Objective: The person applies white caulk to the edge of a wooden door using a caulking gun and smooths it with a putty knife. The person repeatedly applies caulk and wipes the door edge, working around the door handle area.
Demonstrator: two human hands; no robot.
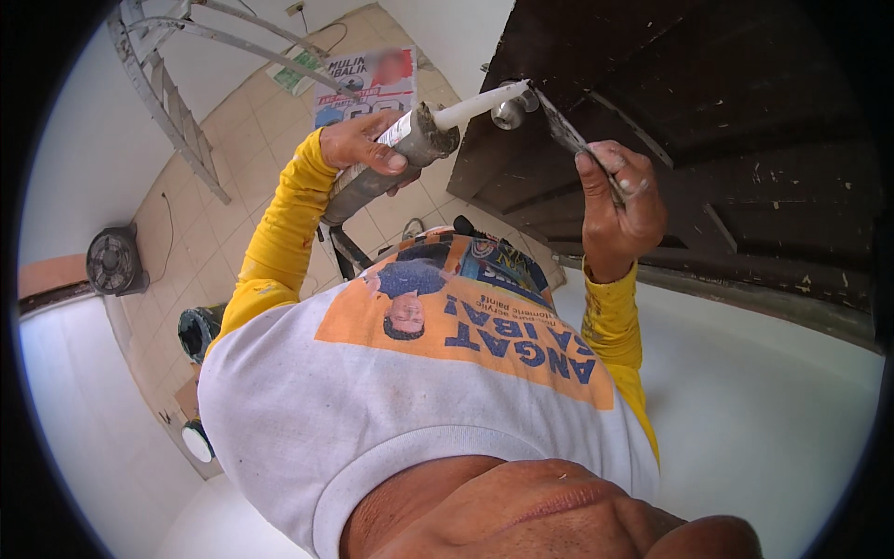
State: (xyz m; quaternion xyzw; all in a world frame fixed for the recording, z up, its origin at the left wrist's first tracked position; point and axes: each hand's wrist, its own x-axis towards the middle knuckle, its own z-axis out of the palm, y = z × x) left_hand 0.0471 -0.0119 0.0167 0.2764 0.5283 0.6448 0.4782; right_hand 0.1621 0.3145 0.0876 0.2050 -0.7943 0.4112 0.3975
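- The step in hand was judged to be cleaning or loading at the white nozzle (480,106) with the flat blade (564,132); whether they touched could not be told.
- For the next move, both seemed to need steadying.
- The caulking gun (358,196), near the doorknob (507,115), was gripped by the left hand (371,149); the flat blade was pinched by the right hand (620,207).
- Counted: one caulking gun, one flat blade, one doorknob, one stepladder (175,104).

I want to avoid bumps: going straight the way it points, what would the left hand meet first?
Nozzle first, the caulking gun in the left hand would probably meet the putty knife; depth is unclear.
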